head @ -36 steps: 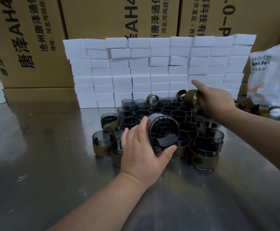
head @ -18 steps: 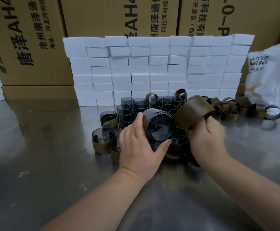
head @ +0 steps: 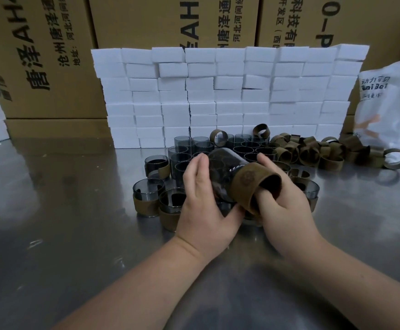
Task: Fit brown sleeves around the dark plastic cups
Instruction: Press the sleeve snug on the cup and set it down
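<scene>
My left hand (head: 202, 208) grips a dark see-through plastic cup (head: 225, 167), tilted on its side above the table. A brown sleeve (head: 253, 186) sits around the cup's nearer end, held by my right hand (head: 282, 206) with the thumb tucked inside its open mouth. Behind the hands stands a cluster of bare dark cups (head: 241, 148). Cups wearing brown sleeves (head: 146, 198) stand at the front left and also to the right of my right hand. A heap of loose brown sleeves (head: 313, 151) lies at the right.
The work surface is a shiny metal table (head: 63, 234). A wall of stacked white foam blocks (head: 229, 91) rises behind the cups, with cardboard boxes (head: 51, 55) behind it. A white plastic bag (head: 389, 110) lies at the far right.
My right hand reached back to the sleeve heap, picked up a sleeve and brought it to the cup. The sleeve now sits on the cup's end, and the cup has tilted over.
</scene>
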